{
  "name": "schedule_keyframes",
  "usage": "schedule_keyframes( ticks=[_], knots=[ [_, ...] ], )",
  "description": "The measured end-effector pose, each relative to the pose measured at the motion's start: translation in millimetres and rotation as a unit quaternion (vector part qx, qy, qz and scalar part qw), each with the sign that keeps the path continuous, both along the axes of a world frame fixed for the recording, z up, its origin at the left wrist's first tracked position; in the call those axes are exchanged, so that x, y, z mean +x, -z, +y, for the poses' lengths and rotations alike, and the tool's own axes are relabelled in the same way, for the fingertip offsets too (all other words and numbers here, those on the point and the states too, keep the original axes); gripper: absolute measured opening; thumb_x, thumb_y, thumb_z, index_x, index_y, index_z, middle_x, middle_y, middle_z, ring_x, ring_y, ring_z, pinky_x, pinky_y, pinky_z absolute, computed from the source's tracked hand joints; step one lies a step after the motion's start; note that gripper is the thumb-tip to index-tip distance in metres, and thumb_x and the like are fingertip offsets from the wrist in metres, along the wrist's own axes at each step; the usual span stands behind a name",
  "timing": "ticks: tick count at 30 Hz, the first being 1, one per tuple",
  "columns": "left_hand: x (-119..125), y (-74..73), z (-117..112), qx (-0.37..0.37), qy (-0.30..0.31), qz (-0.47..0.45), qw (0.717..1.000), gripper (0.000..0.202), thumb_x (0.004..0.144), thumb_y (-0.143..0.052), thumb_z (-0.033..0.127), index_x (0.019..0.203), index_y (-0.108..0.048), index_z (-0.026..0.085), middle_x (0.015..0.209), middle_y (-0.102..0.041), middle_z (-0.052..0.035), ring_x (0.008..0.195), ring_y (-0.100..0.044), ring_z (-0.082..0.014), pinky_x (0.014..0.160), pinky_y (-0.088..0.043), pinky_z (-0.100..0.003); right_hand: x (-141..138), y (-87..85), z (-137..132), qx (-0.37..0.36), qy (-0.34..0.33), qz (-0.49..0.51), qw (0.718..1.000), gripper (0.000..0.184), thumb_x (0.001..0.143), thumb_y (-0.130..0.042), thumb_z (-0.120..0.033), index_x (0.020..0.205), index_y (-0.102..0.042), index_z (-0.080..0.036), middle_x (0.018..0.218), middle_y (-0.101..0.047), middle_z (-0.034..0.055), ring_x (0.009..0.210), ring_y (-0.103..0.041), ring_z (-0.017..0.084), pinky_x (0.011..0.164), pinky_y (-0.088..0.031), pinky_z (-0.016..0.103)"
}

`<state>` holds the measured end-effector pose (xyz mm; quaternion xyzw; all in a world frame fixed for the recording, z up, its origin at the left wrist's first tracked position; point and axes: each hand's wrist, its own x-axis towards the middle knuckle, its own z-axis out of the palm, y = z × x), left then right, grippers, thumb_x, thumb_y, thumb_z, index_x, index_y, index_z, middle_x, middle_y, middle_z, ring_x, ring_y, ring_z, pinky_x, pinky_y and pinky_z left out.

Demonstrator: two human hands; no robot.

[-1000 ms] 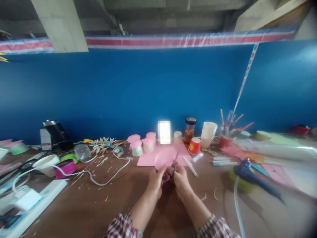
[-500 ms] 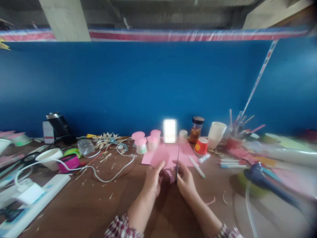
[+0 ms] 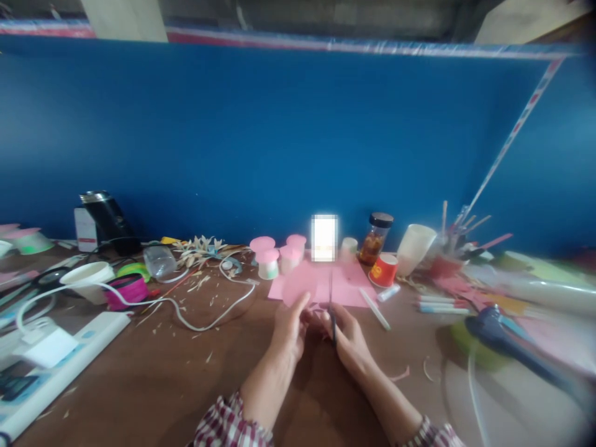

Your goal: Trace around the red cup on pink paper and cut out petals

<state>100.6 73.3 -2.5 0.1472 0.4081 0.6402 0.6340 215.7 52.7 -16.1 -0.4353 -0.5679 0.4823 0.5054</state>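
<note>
My left hand [image 3: 289,329] pinches a rounded piece of pink paper [image 3: 298,287], held upright over the brown table. My right hand [image 3: 348,333] grips small scissors [image 3: 331,304] whose blades point up and away, close beside the paper's right edge. Both hands meet at the middle of the table, just in front of a flat pink sheet [image 3: 347,285] lying on the wood. Plaid sleeves cover both wrists.
Behind the sheet stand pink-topped small cups [image 3: 269,261], a brown jar [image 3: 376,232], a red paper cup [image 3: 384,269] and a white cup [image 3: 416,248]. White cable [image 3: 205,320], pink tape roll [image 3: 123,292] and power strip [image 3: 60,366] lie left. A blue glue gun [image 3: 507,338] and markers [image 3: 440,304] lie right. A blue wall backs the table.
The view has tilted downward a little. The pink paper has been turned in my left hand, and the scissors now point more straight up beside it.
</note>
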Motion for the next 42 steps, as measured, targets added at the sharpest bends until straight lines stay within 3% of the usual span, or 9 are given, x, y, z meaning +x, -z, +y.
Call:
schedule_keyframes(
  ticks=[5, 14, 20, 28, 35, 42],
  knots=[
    [3.5, -5.8, -3.1, 0.002, -0.002, 0.009, 1.000, 0.032, 0.056, -0.077, 0.027, 0.074, -0.054, 0.014, 0.051, -0.053, 0.0032, 0.041, -0.051, -0.0096, 0.042, -0.041, -0.022, -2.4, -5.9, -2.9, 0.035, -0.043, -0.037, 0.998, 0.034, 0.082, -0.057, -0.043, 0.103, -0.062, -0.018, 0.088, -0.066, 0.0052, 0.076, -0.060, 0.019, 0.067, -0.047, 0.027],
    [9.8, 4.1, -3.5, 0.025, 0.001, -0.025, 0.999, 0.037, 0.058, -0.076, 0.027, 0.087, -0.057, 0.013, 0.060, -0.060, -0.0011, 0.052, -0.061, -0.0171, 0.044, -0.045, -0.026, -1.0, -4.4, -4.6, 0.052, -0.032, -0.079, 0.995, 0.030, 0.084, -0.053, -0.043, 0.094, -0.062, -0.017, 0.079, -0.063, 0.0040, 0.065, -0.055, 0.015, 0.060, -0.045, 0.025],
    [8.9, 2.3, -4.2, 0.004, 0.015, 0.006, 1.000, 0.035, 0.055, -0.077, 0.031, 0.077, -0.056, 0.013, 0.057, -0.060, -0.0030, 0.048, -0.060, -0.0203, 0.036, -0.041, -0.027, -0.8, -2.8, -4.6, 0.059, -0.034, -0.093, 0.993, 0.026, 0.083, -0.055, -0.040, 0.091, -0.062, -0.017, 0.069, -0.057, 0.0009, 0.061, -0.050, 0.014, 0.057, -0.041, 0.023],
    [11.2, 3.0, -5.3, 0.011, -0.001, 0.016, 1.000, 0.032, 0.058, -0.075, 0.029, 0.079, -0.058, 0.011, 0.057, -0.061, -0.0027, 0.043, -0.057, -0.0159, 0.039, -0.043, -0.026, -0.5, 2.5, -4.0, 0.048, -0.066, -0.076, 0.994, 0.024, 0.085, -0.054, -0.037, 0.096, -0.061, -0.017, 0.068, -0.055, -0.0005, 0.060, -0.049, 0.013, 0.056, -0.040, 0.022],
    [12.2, 3.7, -5.3, 0.011, 0.012, 0.022, 1.000, 0.033, 0.058, -0.074, 0.033, 0.076, -0.057, 0.012, 0.052, -0.058, -0.0018, 0.038, -0.054, -0.0174, 0.031, -0.038, -0.026, 0.8, 7.1, -2.6, 0.053, -0.062, -0.088, 0.993, 0.026, 0.085, -0.054, -0.040, 0.093, -0.059, -0.017, 0.064, -0.052, -0.0019, 0.058, -0.049, 0.013, 0.054, -0.039, 0.022],
    [11.5, 1.2, -6.8, 0.017, 0.007, 0.020, 1.000, 0.032, 0.058, -0.075, 0.031, 0.077, -0.058, 0.011, 0.059, -0.062, -0.0047, 0.043, -0.057, -0.0177, 0.035, -0.042, -0.027, 0.4, 8.4, -0.7, 0.053, -0.067, -0.088, 0.992, 0.025, 0.086, -0.053, -0.040, 0.094, -0.058, -0.017, 0.068, -0.054, -0.0012, 0.060, -0.050, 0.012, 0.055, -0.040, 0.022]
  ],
)
